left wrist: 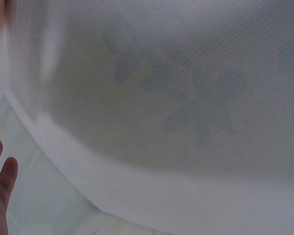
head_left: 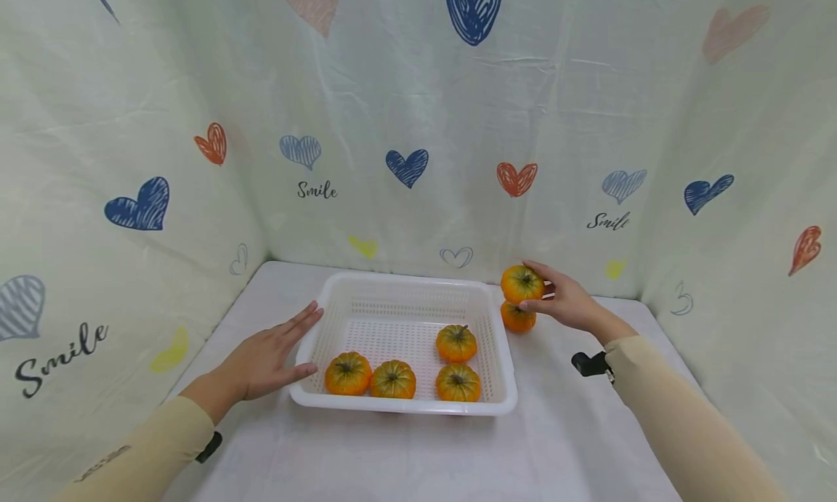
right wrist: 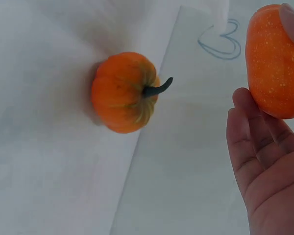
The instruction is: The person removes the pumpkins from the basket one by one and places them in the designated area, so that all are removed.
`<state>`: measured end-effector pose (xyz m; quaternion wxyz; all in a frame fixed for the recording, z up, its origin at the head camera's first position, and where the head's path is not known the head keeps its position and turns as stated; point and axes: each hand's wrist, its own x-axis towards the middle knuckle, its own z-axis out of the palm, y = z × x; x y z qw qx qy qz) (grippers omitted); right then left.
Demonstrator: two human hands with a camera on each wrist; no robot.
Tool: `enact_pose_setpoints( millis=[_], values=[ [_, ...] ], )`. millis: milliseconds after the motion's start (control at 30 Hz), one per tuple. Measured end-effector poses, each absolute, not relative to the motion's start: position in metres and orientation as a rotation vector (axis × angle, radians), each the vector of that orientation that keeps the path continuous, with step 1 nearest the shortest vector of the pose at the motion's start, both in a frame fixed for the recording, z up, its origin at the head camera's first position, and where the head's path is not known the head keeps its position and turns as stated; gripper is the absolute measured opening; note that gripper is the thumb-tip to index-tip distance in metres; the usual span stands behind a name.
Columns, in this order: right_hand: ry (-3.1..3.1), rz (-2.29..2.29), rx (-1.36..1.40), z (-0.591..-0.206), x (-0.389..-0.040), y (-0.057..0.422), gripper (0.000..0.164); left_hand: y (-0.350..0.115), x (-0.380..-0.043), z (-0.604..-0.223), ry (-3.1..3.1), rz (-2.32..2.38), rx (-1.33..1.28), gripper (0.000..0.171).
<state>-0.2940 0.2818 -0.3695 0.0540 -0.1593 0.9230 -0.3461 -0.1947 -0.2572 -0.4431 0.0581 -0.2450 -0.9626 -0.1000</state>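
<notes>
My right hand [head_left: 567, 298] grips a small orange pumpkin [head_left: 521, 283] between thumb and fingers, raised just right of the white basket [head_left: 405, 407]. Below it a second pumpkin [head_left: 518, 318] rests on the table; in the right wrist view that pumpkin [right wrist: 123, 93] shows a dark curved stem, apart from the held pumpkin [right wrist: 274, 63]. Several pumpkins lie inside the basket: two side by side at the front left, one at the front right [head_left: 458, 383] and another behind it [head_left: 456, 343]. At the basket's left side my left hand [head_left: 271, 357] has its fingers extended, the fingertips at the rim.
The white table [head_left: 588, 429] carries the basket near its middle. Pale cloth walls [head_left: 418, 110] printed with hearts and "Smile" rise behind the table and on both sides. A dark wrist camera [head_left: 590, 364] sits at the right sleeve.
</notes>
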Motion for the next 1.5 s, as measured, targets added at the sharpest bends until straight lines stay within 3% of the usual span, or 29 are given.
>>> enact_pose_setpoints(
  millis=[700, 1500],
  values=[
    [2.849, -1.007, -0.226, -0.413, -0.296, 0.336, 0.092, -0.256, -0.198, -0.445, -2.945, -0.307, -0.721, 0.088],
    [2.810, -0.971, 0.006, -0.456, -0.306, 0.359, 0.095, -0.257, -0.196, -0.447, -2.934, -0.323, -0.717, 0.088]
  ],
)
